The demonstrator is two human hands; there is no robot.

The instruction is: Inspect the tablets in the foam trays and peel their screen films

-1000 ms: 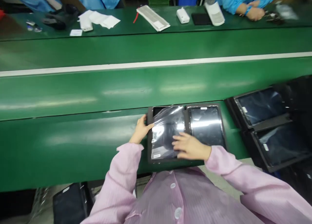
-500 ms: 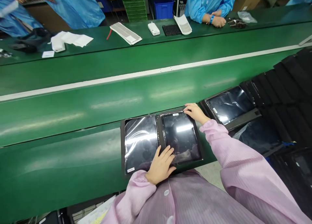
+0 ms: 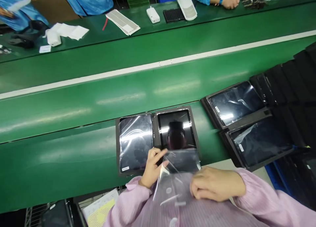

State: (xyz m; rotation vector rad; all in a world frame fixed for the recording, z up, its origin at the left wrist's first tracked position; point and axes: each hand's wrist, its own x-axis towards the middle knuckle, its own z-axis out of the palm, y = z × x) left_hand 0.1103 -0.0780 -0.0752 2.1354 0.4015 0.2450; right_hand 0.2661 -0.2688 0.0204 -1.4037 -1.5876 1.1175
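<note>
"Looking from our right hand (image 3: 216,185), which way does the black glass tablet (image 3: 176,131) lie?"

"Beyond it and over to our left, in the right-hand well of the dark, two-well tray (image 3: 156,130) on the green bench (image 3: 98,163). We see its long axis running away from our body."

"And the sheet of clear, shiny plastic film (image 3: 182,159)?"

"It covers the tablet's near end and reaches toward our pink shirt (image 3: 192,215), roughly along that same axis. The tablet's far part shows bare glass to us."

"How does our right grip stand?"

"Its fingers are curled together beside the film, off the tablet's near right corner. We judge them clamped on the film's edge, though blur hides the tips from us."

"Our left hand (image 3: 151,169), then?"

"Thumb and forefinger stand apart at the film's left side, by the tablet's near left corner. Whether the thumb presses on the film, we cannot tell."

"So which of our hands is nearer the tablet?"

"Our left, just beside it. Our right is a little farther off, nearer our body."

"Anything else close to it?"

"Just left of the tablet we have a second tablet under wrinkled film (image 3: 135,141), its long axis nearly parallel."
</note>
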